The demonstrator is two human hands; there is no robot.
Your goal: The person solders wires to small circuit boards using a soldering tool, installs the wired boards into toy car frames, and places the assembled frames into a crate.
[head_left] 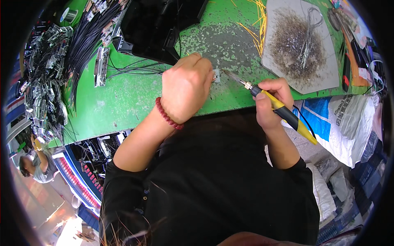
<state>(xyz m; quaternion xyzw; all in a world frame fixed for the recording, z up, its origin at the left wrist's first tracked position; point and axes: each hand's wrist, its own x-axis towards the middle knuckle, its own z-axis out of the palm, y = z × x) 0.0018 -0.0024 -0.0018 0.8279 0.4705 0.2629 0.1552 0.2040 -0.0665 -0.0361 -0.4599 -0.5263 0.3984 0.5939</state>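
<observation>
My right hand (274, 100) grips a yellow and black soldering iron (289, 117) like a pen, its tip pointing up and left over the green worktable (127, 98). Just left of that tip lies a small silvery part (216, 76), at the edge of my left hand (186, 84). My left hand is closed, knuckles up, with a red bead bracelet on its wrist. Its fingertips are hidden, so what they pinch cannot be made out. Thin black wires (135, 69) run toward it from a metal connector piece (101, 67) on the left.
A black box-like device (150, 30) stands beyond my left hand. Heaped metal parts (45, 82) and black wires (84, 43) cover the left side. Yellow wires (259, 30) and a scorched grey board (273, 61) lie to the right, near orange-handled tools (352, 57). Another person (41, 168) is far left.
</observation>
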